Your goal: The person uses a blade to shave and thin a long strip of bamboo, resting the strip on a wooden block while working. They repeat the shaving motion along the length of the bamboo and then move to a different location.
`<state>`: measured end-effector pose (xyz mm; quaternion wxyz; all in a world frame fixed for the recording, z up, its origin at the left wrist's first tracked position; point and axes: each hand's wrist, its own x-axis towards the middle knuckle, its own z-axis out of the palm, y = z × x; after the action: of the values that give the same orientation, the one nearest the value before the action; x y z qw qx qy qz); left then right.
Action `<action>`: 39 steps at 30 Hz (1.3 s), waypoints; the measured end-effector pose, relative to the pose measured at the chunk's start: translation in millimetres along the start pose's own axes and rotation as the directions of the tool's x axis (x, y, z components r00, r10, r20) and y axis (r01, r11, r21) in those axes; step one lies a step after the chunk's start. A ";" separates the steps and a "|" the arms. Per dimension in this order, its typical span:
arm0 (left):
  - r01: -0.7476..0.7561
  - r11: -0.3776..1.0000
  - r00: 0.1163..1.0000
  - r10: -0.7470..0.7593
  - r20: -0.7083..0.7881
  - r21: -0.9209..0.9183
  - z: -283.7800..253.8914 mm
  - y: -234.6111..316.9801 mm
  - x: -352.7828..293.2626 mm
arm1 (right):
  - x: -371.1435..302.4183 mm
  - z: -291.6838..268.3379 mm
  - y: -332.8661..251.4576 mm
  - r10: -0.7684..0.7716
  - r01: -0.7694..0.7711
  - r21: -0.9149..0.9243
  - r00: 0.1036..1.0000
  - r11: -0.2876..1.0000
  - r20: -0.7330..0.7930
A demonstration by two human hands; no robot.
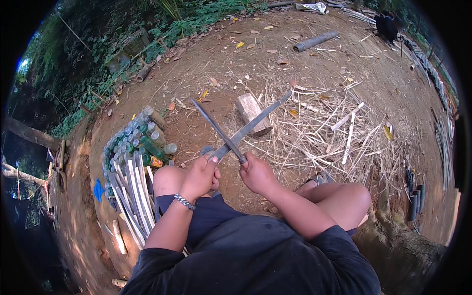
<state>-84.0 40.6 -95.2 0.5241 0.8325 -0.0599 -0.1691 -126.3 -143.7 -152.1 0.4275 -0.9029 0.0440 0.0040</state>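
My left hand (200, 176) is closed around the near end of a machete (268, 109), whose long grey blade slants away to the upper right. In my right hand (258, 174) is a second long knife (210, 119), pointing to the upper left. The two blades cross in front of my hands and seem to touch. Both handles are mostly hidden by my fingers. Beyond the crossing, a chopped wooden block (251, 109) lies on the dirt, with the machete's blade passing over it.
Pale bamboo shavings (319, 132) litter the ground ahead and right. Plastic bottles (147, 137) are piled at left, beside a bundle of split bamboo strips (132, 196). A bamboo tube (315, 41) lies farther off; another person (388, 27) is at far right. A tree root (393, 226) is near right.
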 end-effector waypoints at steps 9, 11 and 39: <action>-0.040 0.995 0.991 0.052 -0.126 0.095 26.2 -13.5 -6.3 | -12.7 -18.1 -12.5 -0.113 0.121 -0.097 0.990 0.988 0.088; -0.054 0.994 0.989 0.066 -0.129 0.096 27.9 -10.3 -10.4 | -14.8 -22.5 -8.4 -0.059 0.071 -0.132 0.994 0.989 0.094; -0.042 0.936 0.992 -0.003 -0.128 -0.350 40.1 -15.1 -4.8 | -15.6 -18.0 21.0 0.032 -0.030 -0.068 0.999 0.997 0.035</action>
<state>-103.5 14.5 -123.4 0.6688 0.7338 -0.0037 -0.1188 -144.0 -169.6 -156.2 0.3973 -0.9159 0.0503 0.0282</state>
